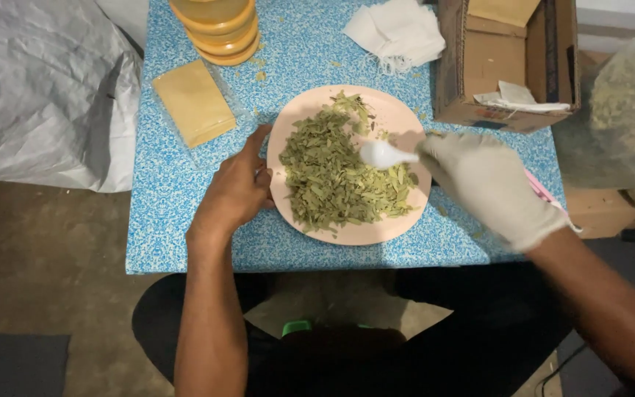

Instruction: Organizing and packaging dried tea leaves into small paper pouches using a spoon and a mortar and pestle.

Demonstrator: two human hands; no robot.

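Two hands at work over one plate [406, 224] of dried green leaves [336, 180] on a blue speckled tabletop [178, 213]. Right hand [490, 187], in a pale glove: grip closed narrow on the handle of a white spoon [384, 154], whose bowl sits on the leaf heap just left of the fingers, at the plate's upper middle. Left hand [237, 191], bare: grip loose and holding nothing, fingers curved against the plate's left rim, thumb raised along the edge. Leaves: heaped mostly on the left and centre of the plate, with bare pink surface showing to the right, near the glove. Beyond the left hand: a flat tan packet [194, 101] and a stack of amber lidded tubs [218, 26]. Beyond the right hand: a heap of white cloth bags [398, 31] and an open carton [508, 62]. Further right: a clear sack of leaves [626, 110]. Risks, as judged: the leaves are light and dry, so a quick scoop or flick of the spoon would likely scatter them over the rim, where a few crumbs already lie on the tabletop; the heap stands close to the left edge, so a push from the right could spill it toward the bare hand; the plate is steadied only by fingertip contact, and a firm press of the spoon could slide or tip it; the plate's lower rim lies near the tabletop's front edge.
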